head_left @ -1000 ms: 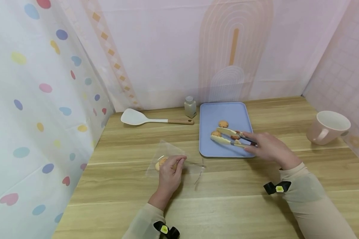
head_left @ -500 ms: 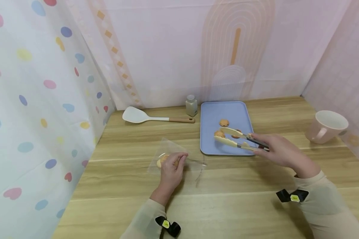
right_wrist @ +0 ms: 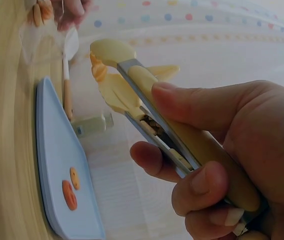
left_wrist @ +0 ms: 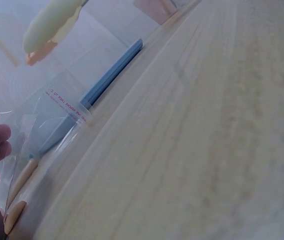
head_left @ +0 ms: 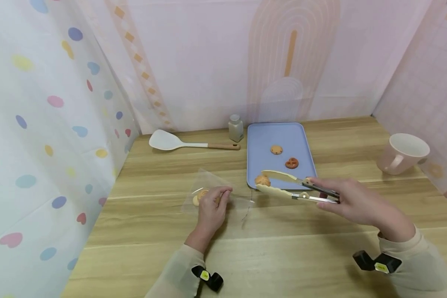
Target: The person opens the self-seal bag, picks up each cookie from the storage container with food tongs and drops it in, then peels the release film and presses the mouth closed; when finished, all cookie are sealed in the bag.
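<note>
My left hand (head_left: 210, 211) pinches the edge of a clear plastic bag (head_left: 208, 179) lying on the table. Biscuits (head_left: 195, 200) show inside, partly covered by the hand. With my right hand (head_left: 357, 205) I grip cream-tipped metal tongs (head_left: 275, 192). Between the tong tips sits a golden-brown, bumpy biscuit (head_left: 262, 180), raised over the near left corner of a blue tray (head_left: 272, 132). On that tray lie a round biscuit (head_left: 276, 150) and a pretzel-shaped biscuit (head_left: 291, 162). The right wrist view shows thumb and fingers wrapped around the tongs (right_wrist: 182, 130).
Behind the bag lies a white spatula (head_left: 165, 140) with a wooden handle. A small glass jar (head_left: 236, 128) stands left of the tray, near the back. At the far right is a pink mug (head_left: 402, 153). Printed cloths hang behind and beside the table.
The tongs have lifted the bumpy biscuit and carried it toward me, to the tray's near left corner. My right hand has drawn back toward me and rightward. The left hand stays on the bag.
</note>
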A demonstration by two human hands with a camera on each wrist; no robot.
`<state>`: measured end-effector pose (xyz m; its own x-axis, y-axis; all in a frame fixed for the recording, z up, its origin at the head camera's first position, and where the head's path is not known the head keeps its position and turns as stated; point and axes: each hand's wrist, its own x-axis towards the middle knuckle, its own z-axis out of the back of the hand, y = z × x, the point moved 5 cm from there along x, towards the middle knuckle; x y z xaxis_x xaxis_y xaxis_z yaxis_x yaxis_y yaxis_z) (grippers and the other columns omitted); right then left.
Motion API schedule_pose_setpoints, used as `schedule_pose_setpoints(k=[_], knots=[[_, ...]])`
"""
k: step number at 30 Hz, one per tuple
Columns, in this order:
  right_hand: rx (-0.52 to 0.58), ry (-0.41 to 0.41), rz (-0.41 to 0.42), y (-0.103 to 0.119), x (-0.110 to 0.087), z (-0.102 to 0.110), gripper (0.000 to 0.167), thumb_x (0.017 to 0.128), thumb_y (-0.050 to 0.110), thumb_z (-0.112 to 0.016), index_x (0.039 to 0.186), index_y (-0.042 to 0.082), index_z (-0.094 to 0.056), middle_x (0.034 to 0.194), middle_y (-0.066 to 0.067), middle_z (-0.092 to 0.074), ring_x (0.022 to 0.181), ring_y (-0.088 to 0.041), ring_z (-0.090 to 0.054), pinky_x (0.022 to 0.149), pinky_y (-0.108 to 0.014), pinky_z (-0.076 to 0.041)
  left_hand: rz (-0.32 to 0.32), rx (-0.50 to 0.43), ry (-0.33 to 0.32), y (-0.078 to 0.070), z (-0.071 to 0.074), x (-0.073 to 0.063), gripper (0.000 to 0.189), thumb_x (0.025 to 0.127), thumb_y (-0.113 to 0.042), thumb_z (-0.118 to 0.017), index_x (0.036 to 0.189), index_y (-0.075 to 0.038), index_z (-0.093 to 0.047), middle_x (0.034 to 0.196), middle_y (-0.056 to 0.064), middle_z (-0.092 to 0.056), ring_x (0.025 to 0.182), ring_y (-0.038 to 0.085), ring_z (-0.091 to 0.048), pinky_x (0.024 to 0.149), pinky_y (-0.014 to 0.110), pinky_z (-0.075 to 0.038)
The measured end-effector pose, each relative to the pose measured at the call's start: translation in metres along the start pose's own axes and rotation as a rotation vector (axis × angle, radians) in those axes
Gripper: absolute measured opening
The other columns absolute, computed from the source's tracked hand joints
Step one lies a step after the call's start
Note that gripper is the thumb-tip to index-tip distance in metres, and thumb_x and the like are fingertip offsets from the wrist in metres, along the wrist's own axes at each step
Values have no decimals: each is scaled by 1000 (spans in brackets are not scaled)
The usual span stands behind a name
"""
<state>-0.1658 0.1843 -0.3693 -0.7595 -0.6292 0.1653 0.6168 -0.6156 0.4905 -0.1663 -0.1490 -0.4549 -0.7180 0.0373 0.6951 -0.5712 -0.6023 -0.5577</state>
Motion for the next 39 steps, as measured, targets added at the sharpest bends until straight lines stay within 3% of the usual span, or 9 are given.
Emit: schedule_pose_setpoints(k=[6, 12, 15, 22, 28, 30, 39], knots=[[4, 1, 89, 12, -4, -7, 54, 88, 22, -71, 138, 13, -53, 84, 17, -59, 55, 5, -43, 51, -18, -41, -11, 3, -8, 0, 0, 1, 6, 91, -3, -64, 92, -4, -71, 90, 6, -71, 84, 20, -68, 73, 35, -55], [-19, 4, 108, 18, -5, -15, 54, 86, 25, -73, 137, 15, -55, 85, 20, -57, 54, 6, -40, 49, -17, -39, -8, -5, -12, 1, 0, 0, 7, 91, -3, -64, 93, -4, -70, 90, 6, -71, 85, 21, -68, 74, 37, -55], [-5, 32, 117, 20, -4, -22, 54, 88, 29, -71, 137, 15, -54, 87, 18, -58, 55, 6, -42, 50, -17, -40, -2, -4, -12, 1, 1, 0, 7, 91, -3, -64, 93, -4, -71, 90, 6, -71, 86, 21, -68, 75, 37, -55], [-42, 66, 136, 22, 2, -40, 56, 90, 39, -66, 138, 13, -53, 116, 5, -65, 60, 5, -44, 64, -22, -45, 0, -20, -18, 1, 2, 1, 8, 92, -1, -63, 93, -3, -71, 90, 7, -71, 86, 21, -68, 77, 36, -54], [-24, 91, 147, 27, 11, -51, 55, 91, 34, -67, 139, 12, -52, 107, 5, -66, 57, 6, -43, 63, -22, -45, -17, -21, -37, -1, 5, 1, 9, 91, 0, -63, 94, -3, -70, 90, 6, -71, 87, 21, -68, 79, 34, -54], [-21, 105, 140, 28, 14, -54, 55, 91, 36, -66, 139, 12, -52, 96, 7, -66, 55, 5, -43, 61, -22, -44, -24, -21, -43, -2, 5, 1, 9, 91, 0, -62, 94, -3, -71, 89, 6, -71, 86, 21, -67, 78, 33, -54], [-12, 148, 103, 29, 28, -63, 54, 91, 27, -68, 139, 11, -51, 103, 4, -67, 59, 4, -48, 59, -22, -44, -49, -26, -66, -3, 7, 2, 9, 90, 2, -63, 92, -3, -71, 89, 6, -71, 86, 21, -68, 78, 33, -54]])
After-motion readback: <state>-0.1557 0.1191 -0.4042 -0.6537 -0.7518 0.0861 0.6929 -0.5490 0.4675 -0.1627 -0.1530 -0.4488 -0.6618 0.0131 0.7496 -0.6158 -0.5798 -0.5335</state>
